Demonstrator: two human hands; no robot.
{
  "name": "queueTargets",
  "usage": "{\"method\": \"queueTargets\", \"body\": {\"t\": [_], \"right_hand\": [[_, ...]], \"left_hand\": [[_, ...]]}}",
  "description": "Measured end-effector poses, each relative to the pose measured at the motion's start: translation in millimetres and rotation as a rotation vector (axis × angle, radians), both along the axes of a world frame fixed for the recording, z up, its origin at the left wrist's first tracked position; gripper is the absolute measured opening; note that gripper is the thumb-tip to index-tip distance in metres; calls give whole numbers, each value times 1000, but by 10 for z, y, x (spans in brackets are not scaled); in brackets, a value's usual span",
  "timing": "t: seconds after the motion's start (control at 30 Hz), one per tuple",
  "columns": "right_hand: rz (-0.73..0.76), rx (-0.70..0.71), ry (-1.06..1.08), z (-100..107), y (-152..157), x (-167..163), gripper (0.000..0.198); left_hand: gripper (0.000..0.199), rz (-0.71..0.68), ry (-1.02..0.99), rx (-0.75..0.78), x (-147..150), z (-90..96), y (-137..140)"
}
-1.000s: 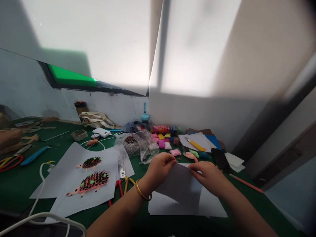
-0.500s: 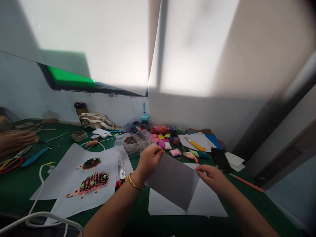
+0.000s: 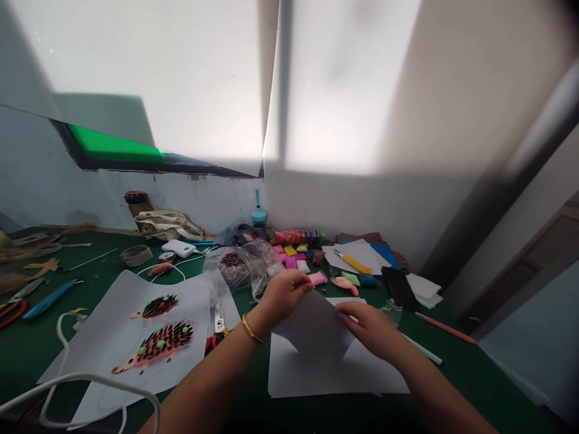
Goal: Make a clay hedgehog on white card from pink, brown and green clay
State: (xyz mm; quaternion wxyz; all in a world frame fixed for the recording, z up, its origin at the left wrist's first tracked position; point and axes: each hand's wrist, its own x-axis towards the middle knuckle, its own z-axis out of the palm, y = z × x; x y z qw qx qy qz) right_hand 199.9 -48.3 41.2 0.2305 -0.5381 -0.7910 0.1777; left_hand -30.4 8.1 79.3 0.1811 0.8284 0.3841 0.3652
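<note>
My left hand [image 3: 286, 293] pinches the upper left part of a sheet of paper [image 3: 314, 319], a gold bangle on its wrist. My right hand [image 3: 368, 325] holds the sheet's right edge between thumb and fingers. The sheet tilts up over a stack of white paper [image 3: 316, 377] on the green table; its lower part is in shadow and hard to tell from the stack. To the left lies white paper bearing two hedgehog figures, a larger pink one [image 3: 158, 345] and a smaller one [image 3: 159, 306], both with dark spikes and green dots.
Behind my hands are a clear plastic bag [image 3: 246, 265], colourful clay packets [image 3: 292, 259] and a yellow cutter [image 3: 355, 262]. A black phone [image 3: 398, 287] and a pink pencil [image 3: 446, 327] lie right. A white cable [image 3: 85, 378] loops at front left, near red-handled scissors [image 3: 15, 310].
The held sheet has come lower and tilted toward the stack. My right hand has moved left, closer to my left hand. The view has shifted slightly, and another person's hand at far left has drawn back.
</note>
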Motion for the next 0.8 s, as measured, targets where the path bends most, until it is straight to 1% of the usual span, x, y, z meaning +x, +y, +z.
{"method": "queueTargets", "body": {"t": [0.07, 0.13, 0.23, 0.3, 0.37, 0.4, 0.47, 0.5, 0.53, 0.6, 0.63, 0.67, 0.73, 0.8], "right_hand": [[-6, -50, -1, 2, 11, -2, 31], [-35, -49, 5, -19, 19, 48, 32], [-68, -37, 26, -80, 15, 165, 31], [-89, -66, 84, -139, 16, 244, 31], [-142, -107, 206, -208, 34, 306, 33], [-186, -132, 285, -245, 51, 326, 35], [-305, -173, 448, -322, 98, 337, 39], [-362, -184, 520, -363, 127, 325, 41], [-411, -183, 582, -404, 157, 305, 42], [-466, -151, 675, -487, 211, 244, 44], [-471, -133, 703, -528, 234, 212, 44], [-465, -120, 718, -566, 254, 185, 45], [-439, -98, 702, -624, 292, 165, 45], [-399, -61, 629, -644, 355, 216, 45]], "left_hand": [[19, -26, 37, 17, 9, 43, 33], [18, -39, 80, 39, -7, 63, 89], [18, 0, 82, 71, -57, 40, 229], [19, 67, -2, 67, -89, -6, 351], [23, 129, -167, -7, -97, -71, 455], [26, 152, -283, -73, -84, -110, 485], [37, 129, -539, -271, -17, -204, 475], [44, 88, -657, -403, 36, -260, 433], [47, 10, -743, -563, 99, -323, 370], [50, -112, -835, -871, 236, -466, 207], [50, -153, -866, -1003, 302, -542, 125], [49, -186, -888, -1101, 362, -617, 53], [45, -181, -956, -1167, 454, -753, -39], [41, -69, -997, -1178, 506, -854, -57]]}}
